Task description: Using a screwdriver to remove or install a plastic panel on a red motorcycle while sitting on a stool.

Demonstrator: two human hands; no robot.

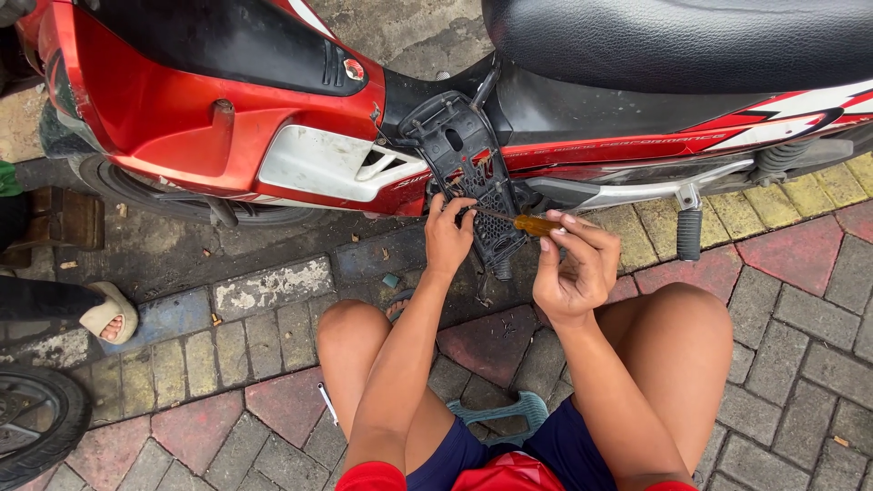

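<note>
Mid-frame: right hand pinching screwdriver by amber handle, tip on black panel. Left hand gripping panel's lower edge, fingers closed. Panel hanging loose off red scooter, tilted outward, partly detached; lower fastening seemingly still left.

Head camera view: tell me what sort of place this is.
Probably a roadside or pavement spot used for repairs, outdoors. The person squats on paving bricks beside a parked red motorbike, right hand holding a screwdriver, left hand on a black plastic panel.
</note>
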